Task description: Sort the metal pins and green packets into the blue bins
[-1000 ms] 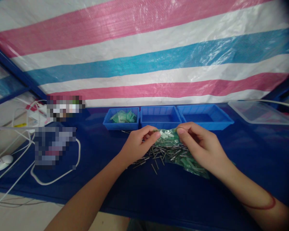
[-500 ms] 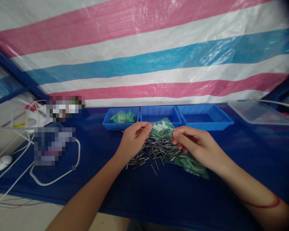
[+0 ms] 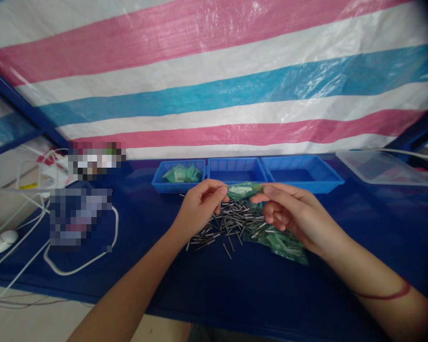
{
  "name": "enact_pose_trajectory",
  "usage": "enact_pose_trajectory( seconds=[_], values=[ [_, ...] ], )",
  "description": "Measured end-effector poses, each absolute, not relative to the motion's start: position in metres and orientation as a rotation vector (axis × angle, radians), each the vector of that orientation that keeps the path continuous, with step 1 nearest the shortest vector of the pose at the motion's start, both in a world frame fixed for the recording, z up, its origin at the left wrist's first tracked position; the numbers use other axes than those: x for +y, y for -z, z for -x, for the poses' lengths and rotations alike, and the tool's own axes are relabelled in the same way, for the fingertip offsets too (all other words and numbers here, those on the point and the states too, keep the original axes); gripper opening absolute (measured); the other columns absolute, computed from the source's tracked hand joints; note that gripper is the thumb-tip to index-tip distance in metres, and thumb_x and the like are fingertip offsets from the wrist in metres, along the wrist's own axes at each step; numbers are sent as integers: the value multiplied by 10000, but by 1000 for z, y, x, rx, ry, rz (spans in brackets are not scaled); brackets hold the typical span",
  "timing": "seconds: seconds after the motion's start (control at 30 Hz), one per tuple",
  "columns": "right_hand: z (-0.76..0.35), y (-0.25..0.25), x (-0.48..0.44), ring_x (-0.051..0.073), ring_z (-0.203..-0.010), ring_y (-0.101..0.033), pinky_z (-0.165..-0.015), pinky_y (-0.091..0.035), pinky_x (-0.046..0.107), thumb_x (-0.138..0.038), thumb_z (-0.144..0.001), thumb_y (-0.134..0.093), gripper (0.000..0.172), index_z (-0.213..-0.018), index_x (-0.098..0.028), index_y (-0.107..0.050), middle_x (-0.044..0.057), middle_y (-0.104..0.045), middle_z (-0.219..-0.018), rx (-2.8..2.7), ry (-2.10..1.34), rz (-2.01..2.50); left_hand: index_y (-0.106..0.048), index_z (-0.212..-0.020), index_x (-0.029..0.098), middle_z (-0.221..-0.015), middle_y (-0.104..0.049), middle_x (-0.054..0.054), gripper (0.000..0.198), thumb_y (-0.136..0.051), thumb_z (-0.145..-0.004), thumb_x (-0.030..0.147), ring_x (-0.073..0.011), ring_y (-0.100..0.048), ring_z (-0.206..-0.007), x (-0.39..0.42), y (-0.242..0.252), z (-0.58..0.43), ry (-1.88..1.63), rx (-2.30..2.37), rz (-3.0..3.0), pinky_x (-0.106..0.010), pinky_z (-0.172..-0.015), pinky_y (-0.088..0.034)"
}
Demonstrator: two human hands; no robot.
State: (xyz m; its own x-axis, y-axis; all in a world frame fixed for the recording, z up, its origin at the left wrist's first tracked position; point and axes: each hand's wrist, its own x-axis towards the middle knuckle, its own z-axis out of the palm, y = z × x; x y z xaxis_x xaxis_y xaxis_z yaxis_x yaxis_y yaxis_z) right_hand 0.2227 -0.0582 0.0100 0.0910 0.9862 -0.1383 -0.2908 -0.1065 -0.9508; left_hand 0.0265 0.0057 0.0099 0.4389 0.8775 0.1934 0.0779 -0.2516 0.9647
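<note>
A small clear green plastic bag (image 3: pixel 243 190) with white pieces inside is stretched between my two hands. My left hand (image 3: pixel 204 202) pinches its left end between thumb and fingers. At its right end, my right hand (image 3: pixel 292 209) grips the edge with thumb and forefinger, the other fingers curled below. Under the bag, a pile of thin metal rivets or pins (image 3: pixel 231 221) is spread on the blue table (image 3: pixel 207 289). More green bags (image 3: pixel 287 244) lie beside the pile, below my right hand.
Three blue bins stand at the back: the left bin (image 3: pixel 159 183) holds green bags, then a middle bin (image 3: pixel 235 166) and a right bin (image 3: pixel 303 173). A clear plastic lid (image 3: pixel 381 168) lies at right; white cables (image 3: pixel 117 223) and a white mouse (image 3: pixel 3 241) at left.
The bag has gone from hanging open-faced to stretched flat and narrow. My right hand has shifted slightly up and right, while my left hand has hardly moved.
</note>
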Motion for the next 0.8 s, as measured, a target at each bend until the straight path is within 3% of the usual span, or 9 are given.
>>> enact_pose_trajectory(
  seconds=[0.2, 0.4, 0.6, 0.8],
  values=[
    [-223, -11, -59, 107, -488, -572, -389, -413, 191, -473, -749, -694, 332, -840, -156, -725, 37, -650, -571, -836, -1360, 1117, -631, -859, 164, -743, -661, -15, 182, -602, -833, 341, -63, -517, -505, 8, -10, -27, -981, 841, -1636, -214, -516, -422],
    [-222, -11, -58, 97, -525, -593, -406, -429, 190, -427, -703, -748, 297, -846, -167, -722, 56, -702, -760, -858, -1294, 1124, -657, -851, 147, -741, -676, -27, 228, -594, -822, 364, -66, -516, -502, 7, -13, -30, -1012, 841, -1575, -221, -529, -434],
    [-220, -13, -61, 94, -509, -570, -454, -433, 202, -361, -740, -726, 255, -910, -173, -700, 15, -659, -593, -956, -1245, 1143, -663, -800, 153, -646, -627, 11, 158, -653, -779, 309, -64, -507, -506, 7, -14, -30, -992, 888, -1614, -214, -540, -437],
    [-222, -7, -58, 100, -480, -563, -449, -439, 221, -336, -735, -724, 317, -998, -176, -650, 0, -659, -583, -1060, -1146, 1190, -683, -879, 162, -764, -664, -14, 157, -674, -756, 261, -84, -539, -570, 11, -6, -28, -993, 944, -1637, -226, -550, -451]
  ],
)
